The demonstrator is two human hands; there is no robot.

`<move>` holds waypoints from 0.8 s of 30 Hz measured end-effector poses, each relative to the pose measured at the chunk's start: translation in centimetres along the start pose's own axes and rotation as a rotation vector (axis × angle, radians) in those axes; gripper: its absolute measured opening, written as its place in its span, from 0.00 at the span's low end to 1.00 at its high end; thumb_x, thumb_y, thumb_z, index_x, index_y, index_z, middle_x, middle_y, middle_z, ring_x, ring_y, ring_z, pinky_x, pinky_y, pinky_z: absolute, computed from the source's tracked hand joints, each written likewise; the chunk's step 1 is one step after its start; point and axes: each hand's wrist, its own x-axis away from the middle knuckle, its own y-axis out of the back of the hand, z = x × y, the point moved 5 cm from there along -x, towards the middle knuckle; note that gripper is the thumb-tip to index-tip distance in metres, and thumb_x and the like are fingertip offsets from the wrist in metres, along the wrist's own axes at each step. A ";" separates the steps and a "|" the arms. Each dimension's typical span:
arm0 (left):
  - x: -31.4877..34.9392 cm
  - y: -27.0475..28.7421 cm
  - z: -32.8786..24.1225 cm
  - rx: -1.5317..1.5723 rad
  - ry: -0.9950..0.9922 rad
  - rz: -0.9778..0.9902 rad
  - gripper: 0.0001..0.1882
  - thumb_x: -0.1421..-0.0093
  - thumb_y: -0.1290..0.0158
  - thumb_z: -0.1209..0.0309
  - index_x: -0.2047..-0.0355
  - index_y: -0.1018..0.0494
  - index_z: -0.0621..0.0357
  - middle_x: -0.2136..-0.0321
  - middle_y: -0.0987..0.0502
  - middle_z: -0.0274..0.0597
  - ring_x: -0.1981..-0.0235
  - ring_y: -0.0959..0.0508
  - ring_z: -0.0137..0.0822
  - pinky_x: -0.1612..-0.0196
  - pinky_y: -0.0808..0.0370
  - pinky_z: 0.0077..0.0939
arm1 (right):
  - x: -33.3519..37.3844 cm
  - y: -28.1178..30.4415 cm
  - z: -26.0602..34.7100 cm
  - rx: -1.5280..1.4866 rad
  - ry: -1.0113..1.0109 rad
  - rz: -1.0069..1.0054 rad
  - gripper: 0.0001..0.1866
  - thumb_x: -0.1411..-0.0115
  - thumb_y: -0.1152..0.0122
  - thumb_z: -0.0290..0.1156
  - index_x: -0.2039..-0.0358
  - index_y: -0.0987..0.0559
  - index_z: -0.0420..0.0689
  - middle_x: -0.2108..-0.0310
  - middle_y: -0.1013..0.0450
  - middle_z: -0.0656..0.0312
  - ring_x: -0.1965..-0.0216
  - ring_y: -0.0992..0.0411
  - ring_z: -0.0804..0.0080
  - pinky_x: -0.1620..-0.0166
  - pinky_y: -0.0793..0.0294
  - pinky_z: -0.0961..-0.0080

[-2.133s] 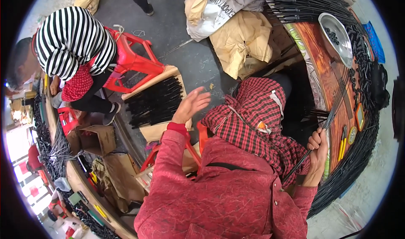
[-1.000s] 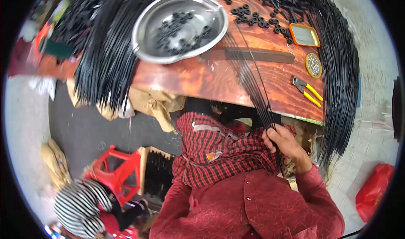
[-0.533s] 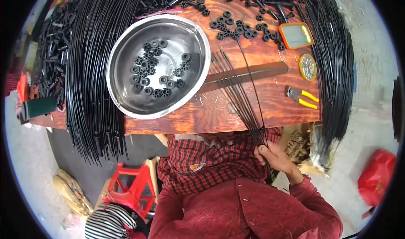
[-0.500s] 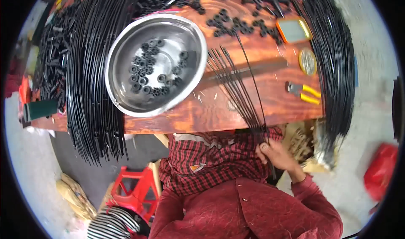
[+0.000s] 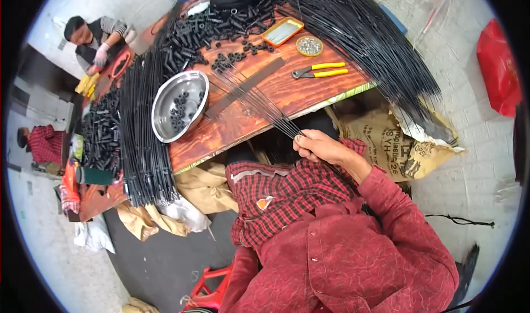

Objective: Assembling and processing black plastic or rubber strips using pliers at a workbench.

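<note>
1. Right hand (image 5: 323, 147): fingers closed round a loose bundle of thin, straight black rods (image 5: 286, 126). Left hand: out of view, can't tell whether it holds anything.
2. Rods: fan up-left from the fist, over the reddish wood-grain table (image 5: 201, 146) and across the flat dark bar (image 5: 245, 88). Far tips thin and blurred; can't tell if touching. Lower ends unclear near the wrist, above the red-and-black checked cloth apron (image 5: 292, 194).
3. Left of the rods: oval shiny metal basin (image 5: 165, 92) holding small black rings (image 5: 179, 111). More small round black parts (image 5: 229, 60) loose beyond the bar.
4. Right of the rods: yellow-handled pliers (image 5: 328, 70), near the front edge; small silvery bits (image 5: 309, 46) in a round container behind them.
5. Outer: long black rods piled left (image 5: 144, 142) and right (image 5: 359, 37); gloved co-worker (image 5: 102, 53) at far left.
6. Risks, my judgement: rods could splay or slip if the one-handed grip loosens; tips could snag loose parts if swung low; pliers could drop if bumped over the edge.
</note>
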 end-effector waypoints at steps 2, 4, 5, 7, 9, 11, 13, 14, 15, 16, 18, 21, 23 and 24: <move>1.9 0.9 1.3 -0.074 0.032 0.015 0.13 0.33 0.45 0.59 0.56 0.19 0.51 0.61 0.15 0.35 0.65 0.17 0.38 0.61 0.20 0.36 | 0.9 -0.4 0.7 -0.089 0.025 0.029 0.14 0.26 0.55 0.40 0.65 0.28 0.44 0.80 0.38 0.73 0.83 0.43 0.85 0.80 0.42 0.82; 3.0 2.0 2.2 -0.165 0.049 0.066 0.12 0.33 0.45 0.59 0.57 0.19 0.51 0.61 0.15 0.35 0.65 0.17 0.38 0.62 0.19 0.37 | 1.0 -0.9 1.2 -0.188 0.048 0.066 0.13 0.27 0.52 0.40 0.64 0.28 0.45 0.81 0.40 0.73 0.83 0.45 0.85 0.80 0.44 0.83; 3.2 1.9 2.4 -0.215 0.047 0.112 0.12 0.33 0.45 0.59 0.57 0.19 0.51 0.62 0.15 0.35 0.65 0.17 0.38 0.62 0.19 0.37 | 0.4 -1.3 0.9 -0.230 0.073 0.084 0.13 0.28 0.49 0.41 0.64 0.27 0.46 0.81 0.40 0.74 0.84 0.45 0.86 0.81 0.45 0.83; 6.0 3.6 1.8 0.059 0.269 0.090 0.10 0.33 0.45 0.61 0.63 0.19 0.52 0.67 0.16 0.36 0.70 0.19 0.36 0.68 0.21 0.33 | -0.7 -2.0 -0.3 -0.346 0.011 0.108 0.12 0.32 0.43 0.41 0.66 0.25 0.47 0.82 0.37 0.75 0.85 0.45 0.88 0.83 0.48 0.83; 12.3 8.9 0.3 0.445 0.547 -0.072 0.09 0.34 0.45 0.66 0.68 0.20 0.55 0.73 0.17 0.38 0.77 0.22 0.32 0.76 0.26 0.26 | -0.6 -2.1 -0.1 -0.460 0.039 0.169 0.12 0.33 0.43 0.41 0.65 0.24 0.46 0.82 0.36 0.75 0.85 0.45 0.87 0.83 0.47 0.82; 15.3 13.7 -3.3 0.227 0.468 -0.247 0.08 0.34 0.49 0.71 0.66 0.20 0.55 0.76 0.19 0.41 0.80 0.24 0.27 0.81 0.31 0.21 | -1.2 -3.1 -0.1 -0.450 0.059 0.129 0.13 0.32 0.46 0.40 0.63 0.24 0.43 0.81 0.35 0.74 0.85 0.44 0.87 0.83 0.45 0.81; 14.9 18.3 2.3 -0.132 0.186 -0.464 0.13 0.33 0.51 0.68 0.53 0.22 0.59 0.70 0.17 0.43 0.69 0.19 0.37 0.66 0.21 0.32 | -1.0 -3.9 0.0 -0.478 0.054 0.089 0.15 0.30 0.49 0.40 0.62 0.25 0.40 0.80 0.34 0.71 0.85 0.43 0.85 0.83 0.42 0.80; 14.7 20.8 1.2 0.063 0.216 -0.781 0.17 0.31 0.49 0.65 0.48 0.24 0.62 0.59 0.18 0.46 0.57 0.20 0.36 0.50 0.24 0.29 | -1.0 -4.0 0.0 -0.477 0.079 0.073 0.16 0.29 0.51 0.40 0.62 0.25 0.39 0.79 0.33 0.69 0.84 0.42 0.84 0.83 0.41 0.79; 14.4 23.2 -7.1 0.359 -0.068 -0.899 0.22 0.30 0.47 0.62 0.43 0.28 0.65 0.50 0.21 0.49 0.49 0.23 0.35 0.43 0.29 0.29 | -1.0 -3.6 -0.5 -0.477 0.100 0.041 0.17 0.28 0.53 0.40 0.62 0.26 0.37 0.78 0.32 0.67 0.84 0.41 0.83 0.83 0.39 0.79; 15.0 25.0 -15.0 0.399 -0.173 -0.889 0.25 0.30 0.47 0.62 0.40 0.31 0.67 0.47 0.23 0.49 0.47 0.25 0.37 0.42 0.30 0.31 | -1.2 -3.6 -0.8 -0.493 0.114 0.071 0.18 0.27 0.53 0.40 0.61 0.26 0.36 0.78 0.32 0.65 0.83 0.39 0.81 0.82 0.37 0.78; 15.9 26.9 -25.1 0.426 -0.356 -0.873 0.25 0.29 0.48 0.63 0.37 0.34 0.66 0.45 0.26 0.48 0.45 0.26 0.40 0.41 0.30 0.33 | -0.8 -4.4 -0.3 -0.439 0.149 0.070 0.18 0.27 0.54 0.40 0.62 0.26 0.36 0.77 0.30 0.63 0.82 0.37 0.80 0.81 0.35 0.77; 14.7 28.5 -33.3 0.404 -0.484 -0.956 0.30 0.31 0.45 0.62 0.35 0.37 0.67 0.46 0.25 0.48 0.47 0.25 0.36 0.42 0.29 0.31 | -0.7 -5.2 0.1 -0.382 0.200 0.086 0.18 0.28 0.56 0.39 0.64 0.25 0.35 0.76 0.28 0.61 0.81 0.35 0.77 0.79 0.34 0.74; 13.1 29.8 -37.0 0.397 -0.559 -0.949 0.31 0.31 0.44 0.63 0.35 0.38 0.68 0.48 0.24 0.47 0.50 0.25 0.35 0.44 0.29 0.30 | -1.2 -4.7 -0.3 -0.384 0.215 0.127 0.18 0.29 0.56 0.39 0.64 0.25 0.36 0.76 0.28 0.61 0.81 0.35 0.77 0.78 0.34 0.75; 12.7 30.5 -38.3 0.405 -0.634 -0.955 0.31 0.32 0.43 0.64 0.35 0.38 0.68 0.50 0.24 0.45 0.52 0.24 0.34 0.47 0.28 0.29 | -1.5 -4.2 -0.2 -0.391 0.220 0.123 0.18 0.29 0.56 0.39 0.64 0.25 0.36 0.76 0.28 0.61 0.81 0.35 0.77 0.78 0.34 0.75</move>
